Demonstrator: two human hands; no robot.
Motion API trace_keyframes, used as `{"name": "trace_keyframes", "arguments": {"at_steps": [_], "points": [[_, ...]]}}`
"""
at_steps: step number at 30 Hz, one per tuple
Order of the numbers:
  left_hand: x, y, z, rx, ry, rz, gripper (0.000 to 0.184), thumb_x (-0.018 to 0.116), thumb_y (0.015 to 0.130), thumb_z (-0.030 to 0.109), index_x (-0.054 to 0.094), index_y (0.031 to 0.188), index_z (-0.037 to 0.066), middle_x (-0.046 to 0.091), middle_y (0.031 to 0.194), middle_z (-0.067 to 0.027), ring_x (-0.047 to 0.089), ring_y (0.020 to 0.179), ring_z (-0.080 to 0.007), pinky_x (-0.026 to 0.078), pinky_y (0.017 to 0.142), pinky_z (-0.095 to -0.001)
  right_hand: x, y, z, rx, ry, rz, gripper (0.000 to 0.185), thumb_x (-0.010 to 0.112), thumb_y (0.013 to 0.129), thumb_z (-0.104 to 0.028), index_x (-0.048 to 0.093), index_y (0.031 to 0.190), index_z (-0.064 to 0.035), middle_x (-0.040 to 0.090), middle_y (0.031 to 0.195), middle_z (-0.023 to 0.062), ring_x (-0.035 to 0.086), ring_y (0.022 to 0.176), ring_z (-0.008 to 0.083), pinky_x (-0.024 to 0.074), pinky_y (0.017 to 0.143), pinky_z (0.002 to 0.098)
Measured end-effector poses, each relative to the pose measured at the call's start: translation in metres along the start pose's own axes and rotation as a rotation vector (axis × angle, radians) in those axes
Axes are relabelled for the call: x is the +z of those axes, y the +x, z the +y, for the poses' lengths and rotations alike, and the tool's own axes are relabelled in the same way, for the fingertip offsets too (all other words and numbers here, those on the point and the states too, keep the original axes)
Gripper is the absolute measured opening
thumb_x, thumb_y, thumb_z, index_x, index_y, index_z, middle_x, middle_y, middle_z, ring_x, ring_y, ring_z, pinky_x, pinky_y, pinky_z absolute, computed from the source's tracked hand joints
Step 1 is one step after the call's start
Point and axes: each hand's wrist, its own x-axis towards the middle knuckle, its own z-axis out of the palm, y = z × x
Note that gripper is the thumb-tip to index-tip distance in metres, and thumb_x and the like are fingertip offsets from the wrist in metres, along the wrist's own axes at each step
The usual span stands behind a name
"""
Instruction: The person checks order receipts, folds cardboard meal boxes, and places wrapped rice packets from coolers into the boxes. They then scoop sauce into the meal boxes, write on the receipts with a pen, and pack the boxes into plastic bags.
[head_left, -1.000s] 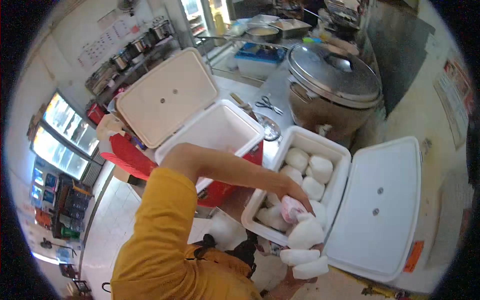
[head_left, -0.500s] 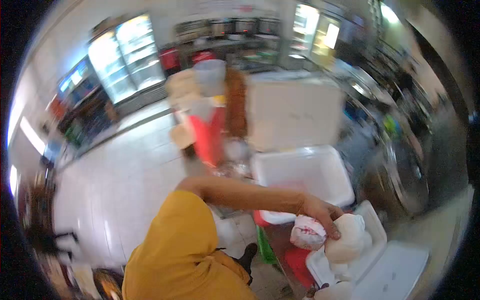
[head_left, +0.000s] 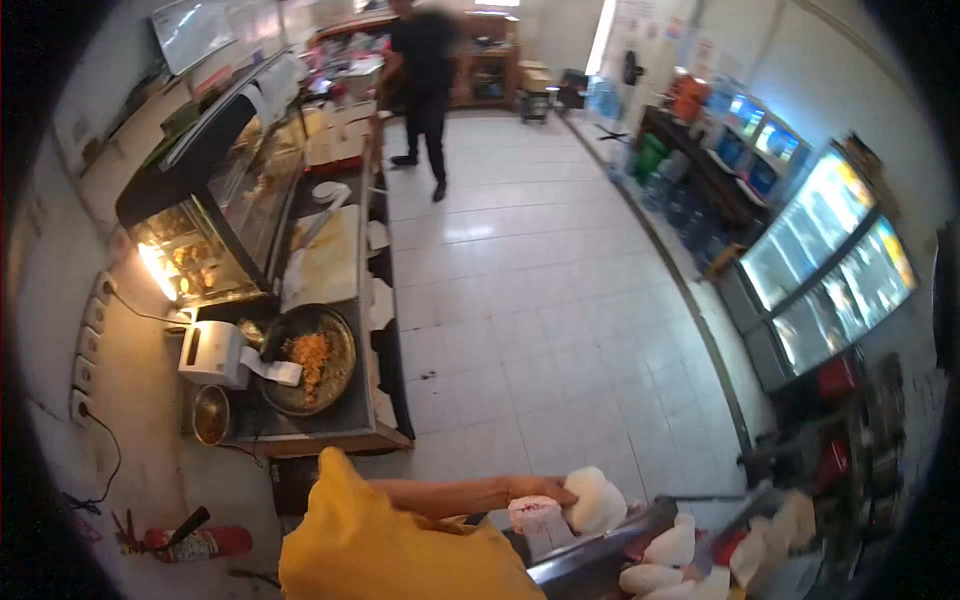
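Note:
My left hand (head_left: pixel 555 494) reaches out from a yellow sleeve (head_left: pixel 400 545) at the bottom of the head view. Its fingers are closed on a white rounded bundle (head_left: pixel 597 500). Just under the hand is a white wrapped packet with red print (head_left: pixel 540 518); whether the fingers grip it too is unclear. Several more white bundles (head_left: pixel 670 545) lie to the right, beside a dark metal edge (head_left: pixel 605 548). My right hand cannot be made out at the lower edge.
Along the left runs a counter with a lit food display case (head_left: pixel 195 255), a wide pan of orange food (head_left: pixel 312 360) and a white tissue dispenser (head_left: pixel 213 355). A fire extinguisher (head_left: pixel 205 542) is at lower left. A person in dark clothes (head_left: pixel 425 80) stands farther back; glass-door fridges (head_left: pixel 830 270) are right.
The view has swung left, from the white foam boxes to the food counter and floor. My left hand still holds the white bundle, with the printed packet close to it.

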Motion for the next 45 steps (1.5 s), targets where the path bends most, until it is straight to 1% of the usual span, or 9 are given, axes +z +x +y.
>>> {"name": "trace_keyframes", "arguments": {"at_steps": [8,11,13,16,22,28,35,39,45], "points": [[-0.099,-0.005,0.307,0.382,-0.048,0.595,0.06,0.072,0.091,0.031,0.045,0.134,-0.001,0.064,0.111,-0.0161,0.069,0.093,-0.0244,0.06,0.072,-0.0304,0.004,0.357,0.09,0.142,0.102,-0.326,0.03,0.063,0.09,-0.031,0.062,0.104,-0.0042,0.063,0.093,0.0155,0.061,0.081,0.0304,0.0523,0.074,0.0458],[-0.174,0.014,0.395,0.516,-0.154,0.652,0.06,0.071,0.09,0.035,0.048,0.133,0.0,0.066,0.108,-0.0146,0.069,0.084,-0.0198,0.059,0.065,-0.0282,-0.013,0.518,0.155,0.257,0.271,-0.186,0.042,0.055,0.091,-0.032,0.053,0.124,-0.0071,0.059,0.114,0.0109,0.061,0.098,0.029,0.0541,0.078,0.0524],[-0.199,0.014,0.458,0.606,-0.182,0.688,0.059,0.07,0.09,0.035,0.048,0.133,0.001,0.065,0.109,-0.0151,0.069,0.085,-0.0209,0.059,0.066,-0.0293,0.077,0.641,0.196,0.361,0.365,-0.172,0.038,0.052,0.093,-0.032,0.053,0.123,-0.0076,0.059,0.113,0.011,0.061,0.099,0.0286,0.0542,0.078,0.0509],[-0.215,0.012,0.557,0.721,-0.206,0.735,0.059,0.07,0.09,0.035,0.048,0.133,0.001,0.064,0.111,-0.0158,0.068,0.087,-0.0226,0.059,0.067,-0.0309,0.213,0.791,0.258,0.536,0.302,0.03,0.057,0.066,0.083,-0.042,0.051,0.129,-0.0123,0.057,0.122,0.0106,0.057,0.112,0.0314,0.0524,0.086,0.0541],[-0.324,0.006,0.763,0.924,-0.215,0.773,0.058,0.068,0.091,0.035,0.047,0.134,0.002,0.062,0.115,-0.0172,0.067,0.092,-0.0259,0.059,0.068,-0.0342,0.373,1.055,0.469,0.666,0.258,-0.441,0.069,0.071,0.075,-0.046,0.048,0.133,-0.0153,0.052,0.13,0.0101,0.052,0.122,0.0333,0.0489,0.093,0.0581],[-0.438,-0.015,0.993,1.098,-0.273,0.759,0.058,0.067,0.092,0.034,0.046,0.135,0.002,0.06,0.118,-0.0187,0.065,0.096,-0.0292,0.059,0.07,-0.0374,0.475,1.217,0.612,0.951,0.346,-0.264,0.065,0.068,0.08,-0.039,0.046,0.134,-0.0088,0.051,0.13,0.0174,0.051,0.123,0.0379,0.0459,0.098,0.0613],[-0.535,-0.052,1.234,1.269,-0.283,0.722,0.057,0.065,0.092,0.034,0.045,0.136,0.003,0.057,0.123,-0.0203,0.064,0.102,-0.0331,0.059,0.072,-0.0412,0.585,1.427,0.758,1.078,-0.003,-0.321,0.056,0.072,0.078,-0.024,0.049,0.127,-0.0087,0.058,0.119,0.0129,0.059,0.112,0.0306,0.0549,0.088,0.0477],[-0.598,-0.087,1.315,1.505,-0.346,0.723,0.057,0.064,0.093,0.033,0.045,0.137,0.003,0.056,0.125,-0.0213,0.063,0.105,-0.0354,0.059,0.073,-0.0434,0.687,1.529,0.939,1.218,-0.188,-0.589,0.058,0.072,0.077,-0.022,0.05,0.129,-0.0084,0.058,0.12,0.0118,0.059,0.114,0.0317,0.0519,0.093,0.0505],[-0.558,-0.138,1.346,2.159,-0.435,0.969,0.053,0.067,0.091,0.03,0.048,0.132,0.002,0.062,0.117,-0.0214,0.067,0.095,-0.0355,0.06,0.068,-0.0386,0.98,1.451,1.098,1.586,-0.448,-1.305,0.063,0.069,0.079,-0.019,0.048,0.135,-0.0011,0.059,0.125,0.0147,0.061,0.113,0.0286,0.0515,0.096,0.0441]]}}
